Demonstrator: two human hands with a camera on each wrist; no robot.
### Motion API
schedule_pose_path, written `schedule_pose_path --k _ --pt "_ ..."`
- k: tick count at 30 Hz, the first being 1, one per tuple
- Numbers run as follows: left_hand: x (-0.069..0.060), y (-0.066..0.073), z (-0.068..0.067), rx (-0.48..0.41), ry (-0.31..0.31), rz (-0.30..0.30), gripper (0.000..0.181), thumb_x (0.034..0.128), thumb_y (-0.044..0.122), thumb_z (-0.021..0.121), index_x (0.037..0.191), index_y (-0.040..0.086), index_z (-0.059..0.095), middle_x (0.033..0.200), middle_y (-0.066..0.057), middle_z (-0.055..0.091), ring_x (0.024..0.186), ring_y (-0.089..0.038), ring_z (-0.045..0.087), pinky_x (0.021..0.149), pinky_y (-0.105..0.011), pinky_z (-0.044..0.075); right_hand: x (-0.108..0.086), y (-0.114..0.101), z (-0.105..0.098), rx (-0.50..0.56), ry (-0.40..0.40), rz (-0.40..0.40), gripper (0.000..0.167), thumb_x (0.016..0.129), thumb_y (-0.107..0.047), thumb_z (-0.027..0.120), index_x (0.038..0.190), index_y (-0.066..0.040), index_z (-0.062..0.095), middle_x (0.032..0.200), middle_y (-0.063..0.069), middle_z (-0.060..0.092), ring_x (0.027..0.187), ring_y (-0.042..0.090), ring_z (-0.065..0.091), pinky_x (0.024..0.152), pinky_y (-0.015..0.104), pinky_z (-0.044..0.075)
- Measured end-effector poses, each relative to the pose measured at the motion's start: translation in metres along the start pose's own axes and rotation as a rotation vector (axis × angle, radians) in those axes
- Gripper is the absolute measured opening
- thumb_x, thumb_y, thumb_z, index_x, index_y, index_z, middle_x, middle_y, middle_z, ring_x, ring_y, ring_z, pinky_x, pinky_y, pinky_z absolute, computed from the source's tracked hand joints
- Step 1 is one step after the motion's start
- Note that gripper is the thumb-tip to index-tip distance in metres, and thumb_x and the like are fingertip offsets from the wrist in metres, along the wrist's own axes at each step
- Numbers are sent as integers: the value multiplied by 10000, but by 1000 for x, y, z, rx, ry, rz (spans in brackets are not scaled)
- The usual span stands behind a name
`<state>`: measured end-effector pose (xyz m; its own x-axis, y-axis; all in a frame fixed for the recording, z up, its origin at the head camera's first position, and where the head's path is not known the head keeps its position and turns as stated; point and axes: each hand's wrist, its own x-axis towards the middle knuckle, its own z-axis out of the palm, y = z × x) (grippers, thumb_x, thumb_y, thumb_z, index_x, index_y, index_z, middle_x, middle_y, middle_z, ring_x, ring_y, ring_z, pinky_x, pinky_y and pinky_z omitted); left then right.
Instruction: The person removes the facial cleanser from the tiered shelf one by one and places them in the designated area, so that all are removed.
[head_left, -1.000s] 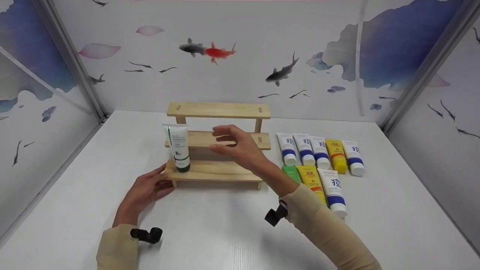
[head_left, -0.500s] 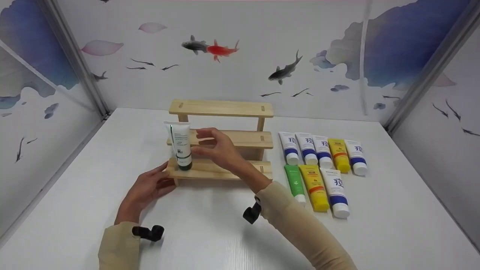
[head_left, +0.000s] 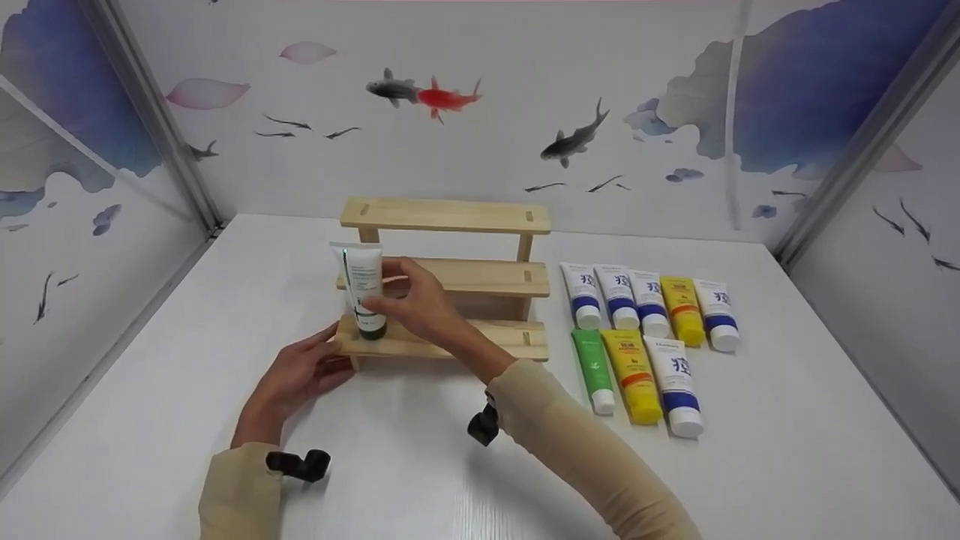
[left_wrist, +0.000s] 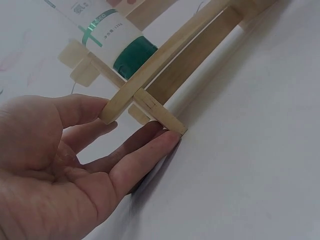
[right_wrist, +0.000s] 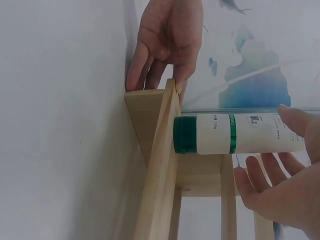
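Observation:
A white tube with a dark green cap (head_left: 365, 289) stands cap-down on the left end of the lowest tier of a wooden stepped rack (head_left: 450, 341). My right hand (head_left: 420, 300) is around its right side, thumb in front. In the right wrist view the fingers (right_wrist: 255, 182) are spread and show a gap to the tube (right_wrist: 215, 134); whether the thumb touches is unclear. My left hand (head_left: 300, 373) holds the rack's lower left end. The left wrist view shows the thumb on the board's end (left_wrist: 117, 107) and fingers against the leg.
Right of the rack, tubes lie in two rows on the white table (head_left: 420, 465): several white ones with blue bands (head_left: 679, 386), yellow ones (head_left: 634, 375) and a green one (head_left: 594, 371). Printed wall panels (head_left: 480, 150) enclose the back and sides.
My right hand has moved left across the rack to the white tube, its thumb now in front of it. My left hand stays at the rack's end. The tube stands where it was.

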<state>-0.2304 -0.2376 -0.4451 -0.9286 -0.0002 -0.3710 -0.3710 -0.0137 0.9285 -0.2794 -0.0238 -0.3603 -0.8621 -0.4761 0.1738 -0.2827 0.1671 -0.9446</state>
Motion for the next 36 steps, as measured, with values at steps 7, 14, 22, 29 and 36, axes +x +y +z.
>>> schedule_pose_path --k 7,14,22,29,36 --pt "0 0 -1 -29 -7 12 544 1071 251 466 1585 209 294 1458 -187 515 1113 -149 641 975 -285 582 8 -2 8 -27 60 43 478 905 -175 755 1336 -79 573 1301 104 633 1204 242 626 1048 353 541" --pt "-1 1 0 -29 -17 6 568 1064 275 487 1590 214 280 1499 -195 474 1151 -167 627 1009 -303 567 8 0 11 32 113 7 386 909 -154 746 1263 -53 631 1258 123 657 1165 244 645 1015 326 555" --pt "-4 0 -1 -19 -26 0 556 1074 274 462 1593 225 271 1487 -196 487 1156 -167 632 1012 -304 565 -7 1 -4 84 111 -7 373 930 -182 722 1280 -89 632 1271 111 650 1175 242 635 1021 380 552" --pt "-5 1 -2 -24 -27 4 550 1072 270 468 1587 237 278 1499 -189 481 1126 -145 639 998 -287 570 -30 -15 -29 128 125 -47 373 943 -174 698 1291 -71 615 1280 134 642 1173 249 626 969 399 576" --pt "-4 0 0 -42 -38 27 558 1070 242 477 1587 205 271 1458 -184 493 1132 -146 636 979 -275 576 -58 -21 -68 84 193 -142 367 934 -176 709 1276 -72 628 1213 117 667 1082 229 651 939 357 578"
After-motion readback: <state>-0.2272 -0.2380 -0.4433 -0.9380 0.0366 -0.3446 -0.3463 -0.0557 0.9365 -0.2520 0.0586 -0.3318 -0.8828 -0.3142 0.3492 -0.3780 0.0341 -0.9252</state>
